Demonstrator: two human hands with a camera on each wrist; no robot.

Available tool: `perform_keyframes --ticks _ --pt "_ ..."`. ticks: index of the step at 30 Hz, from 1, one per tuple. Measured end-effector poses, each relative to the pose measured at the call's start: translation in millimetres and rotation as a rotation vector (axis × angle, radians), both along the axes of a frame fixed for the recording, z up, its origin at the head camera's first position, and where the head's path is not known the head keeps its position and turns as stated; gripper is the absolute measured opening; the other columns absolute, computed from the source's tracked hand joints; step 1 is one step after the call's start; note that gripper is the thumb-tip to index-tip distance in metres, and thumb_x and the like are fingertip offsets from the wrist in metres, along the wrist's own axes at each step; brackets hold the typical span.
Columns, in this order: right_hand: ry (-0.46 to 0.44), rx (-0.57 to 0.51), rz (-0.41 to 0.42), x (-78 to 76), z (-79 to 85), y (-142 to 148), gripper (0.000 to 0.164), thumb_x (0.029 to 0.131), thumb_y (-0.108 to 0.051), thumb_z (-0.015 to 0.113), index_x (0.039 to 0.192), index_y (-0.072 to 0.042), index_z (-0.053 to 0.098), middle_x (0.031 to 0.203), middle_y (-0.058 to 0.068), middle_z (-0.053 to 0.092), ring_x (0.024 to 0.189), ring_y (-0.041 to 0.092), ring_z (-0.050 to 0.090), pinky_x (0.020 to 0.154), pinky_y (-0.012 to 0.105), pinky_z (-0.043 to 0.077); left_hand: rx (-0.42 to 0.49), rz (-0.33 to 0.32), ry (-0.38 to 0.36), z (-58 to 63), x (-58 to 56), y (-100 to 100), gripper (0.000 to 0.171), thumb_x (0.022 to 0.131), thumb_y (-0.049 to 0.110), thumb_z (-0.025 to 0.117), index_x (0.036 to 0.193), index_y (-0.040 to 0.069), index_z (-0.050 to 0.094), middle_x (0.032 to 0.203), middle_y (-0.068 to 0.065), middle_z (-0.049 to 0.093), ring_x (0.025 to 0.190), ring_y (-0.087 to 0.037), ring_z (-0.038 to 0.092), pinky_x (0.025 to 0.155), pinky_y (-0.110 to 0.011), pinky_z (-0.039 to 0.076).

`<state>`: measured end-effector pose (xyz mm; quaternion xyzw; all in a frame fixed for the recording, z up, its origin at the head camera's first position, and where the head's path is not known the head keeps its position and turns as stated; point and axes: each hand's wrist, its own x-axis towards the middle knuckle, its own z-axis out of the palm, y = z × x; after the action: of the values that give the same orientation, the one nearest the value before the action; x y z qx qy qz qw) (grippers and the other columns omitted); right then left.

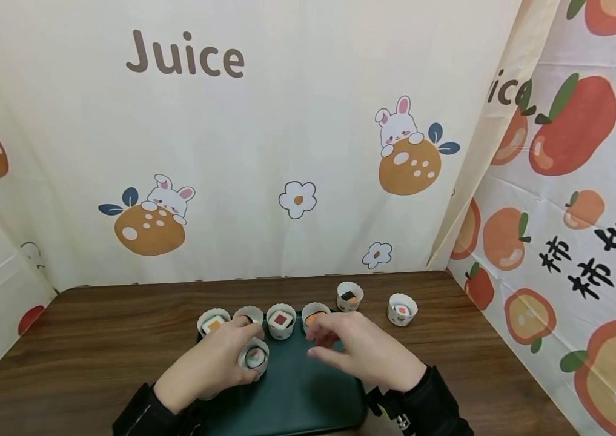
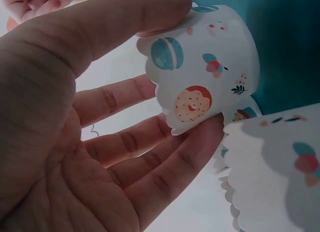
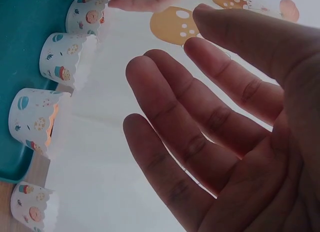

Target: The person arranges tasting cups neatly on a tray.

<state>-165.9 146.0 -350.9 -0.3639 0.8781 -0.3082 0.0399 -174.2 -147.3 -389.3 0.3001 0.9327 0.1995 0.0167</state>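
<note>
My left hand grips a white scalloped paper cup between thumb and fingers, over the left part of a dark green tray. A small sushi roll shows inside that cup. The left wrist view has the printed cup tipped on its side from that angle, with another paper cup close below it. My right hand hovers over the tray's right side, holding nothing. Its fingers are relaxed and spread a little, close to a cup with orange contents.
Along the tray's back edge stand paper cups with a yellow-topped piece and a red-centred piece. Beyond the tray, two more cups stand on the wooden table. A printed curtain hangs behind.
</note>
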Motion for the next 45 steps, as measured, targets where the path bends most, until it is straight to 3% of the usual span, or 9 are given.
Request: perform_keyframes --ticks 16,36,45 --pt "-0.014 -0.005 -0.027 -2.0 0.6 6.3 0.017 0.103 -0.027 0.075 0.119 -0.021 0.073 0.106 -0.012 0.074 0.094 -0.004 0.067 0.088 0.024 0.059 -0.051 0.043 -0.125 -6.7 -2.7 0.4 0.045 0.077 0.019 0.096 0.114 0.013 0.071 0.107 -0.005 0.062 0.084 -0.013 0.060 0.072 -0.032 0.055" --pt "-0.030 0.012 -0.035 -7.3 0.2 14.2 0.019 0.104 -0.029 0.072 0.121 -0.020 0.072 0.104 -0.011 0.073 0.093 -0.003 0.066 0.085 0.025 0.059 -0.064 0.071 -0.158 -6.3 -2.2 1.8 0.054 0.073 0.019 0.098 0.119 0.011 0.071 0.105 -0.005 0.062 0.084 -0.014 0.061 0.073 -0.036 0.056" --pt "-0.056 -0.011 -0.073 -8.5 1.2 17.9 0.012 0.103 -0.028 0.074 0.113 -0.023 0.070 0.095 -0.014 0.070 0.087 -0.002 0.065 0.081 0.029 0.060 -0.078 0.059 -0.134 -6.0 -1.2 1.4 0.056 0.073 0.020 0.099 0.120 0.010 0.071 0.106 -0.005 0.063 0.085 -0.014 0.062 0.074 -0.035 0.057"
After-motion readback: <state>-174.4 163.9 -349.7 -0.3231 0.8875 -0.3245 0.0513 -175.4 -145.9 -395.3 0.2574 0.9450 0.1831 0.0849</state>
